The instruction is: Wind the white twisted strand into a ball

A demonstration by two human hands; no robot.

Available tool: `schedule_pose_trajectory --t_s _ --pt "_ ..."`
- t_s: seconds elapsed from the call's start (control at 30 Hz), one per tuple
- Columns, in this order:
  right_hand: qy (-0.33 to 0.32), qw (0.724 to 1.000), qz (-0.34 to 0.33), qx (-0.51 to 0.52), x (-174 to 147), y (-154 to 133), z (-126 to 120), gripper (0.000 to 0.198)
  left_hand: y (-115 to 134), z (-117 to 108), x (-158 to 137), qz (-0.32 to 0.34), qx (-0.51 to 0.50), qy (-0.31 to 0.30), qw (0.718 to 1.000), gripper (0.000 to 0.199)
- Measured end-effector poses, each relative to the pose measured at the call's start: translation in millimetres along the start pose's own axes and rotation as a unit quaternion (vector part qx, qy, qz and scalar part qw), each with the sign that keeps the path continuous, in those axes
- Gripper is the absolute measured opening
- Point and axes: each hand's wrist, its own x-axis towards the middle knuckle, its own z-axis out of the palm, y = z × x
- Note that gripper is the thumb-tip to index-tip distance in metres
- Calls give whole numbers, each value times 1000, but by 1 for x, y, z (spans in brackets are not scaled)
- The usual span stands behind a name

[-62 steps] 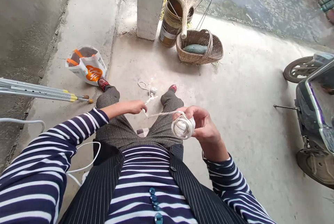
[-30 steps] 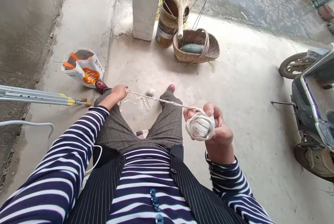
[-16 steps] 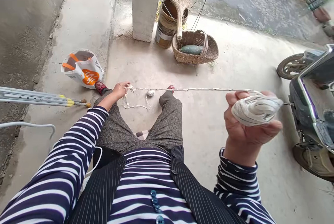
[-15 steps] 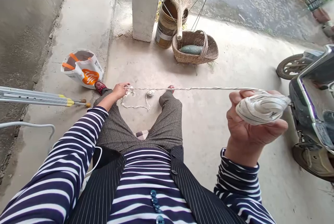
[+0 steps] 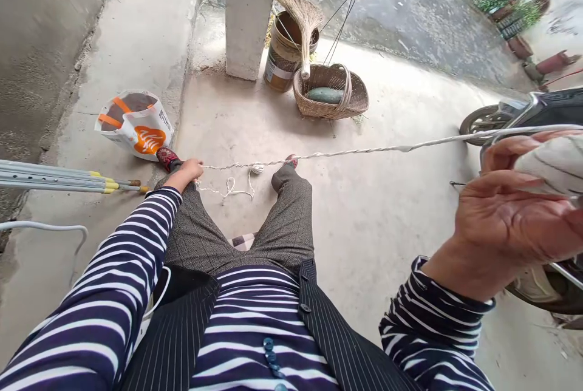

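Note:
A white twisted cord point(image 5: 350, 152) stretches taut between my two hands, rising toward the right. My left hand point(image 5: 189, 171), near my left knee, is closed and pinches the cord's far end. My right hand point(image 5: 510, 215) is wrapped round a wound ball of white cord point(image 5: 553, 163), which is partly cut off by the right edge. Below the taut line, a thinner loose strand curls down from my left hand toward a small white ball of string point(image 5: 257, 169), which appears to be on the floor between my feet.
A white and orange bag point(image 5: 152, 121) stands by my left foot. Metal crutches point(image 5: 54, 176) reach in from the left. Ahead are a pillar point(image 5: 250, 20), a bucket point(image 5: 279, 63) with a straw broom point(image 5: 304, 17), and a wicker basket point(image 5: 314, 110) holding a green gourd point(image 5: 324, 95). A scooter point(image 5: 485, 121) stands at right.
My right hand has moved further right and closer to the camera with the ball of cord, so the stretched cord is longer. My left hand has shifted slightly left and down.

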Motion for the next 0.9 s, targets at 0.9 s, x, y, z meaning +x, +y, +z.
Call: schedule_pose_trajectory --t_s 0.9 --pt "-113 790 -24 -602 29 22 10 18 54 28 -44 261 48 36 964 22"
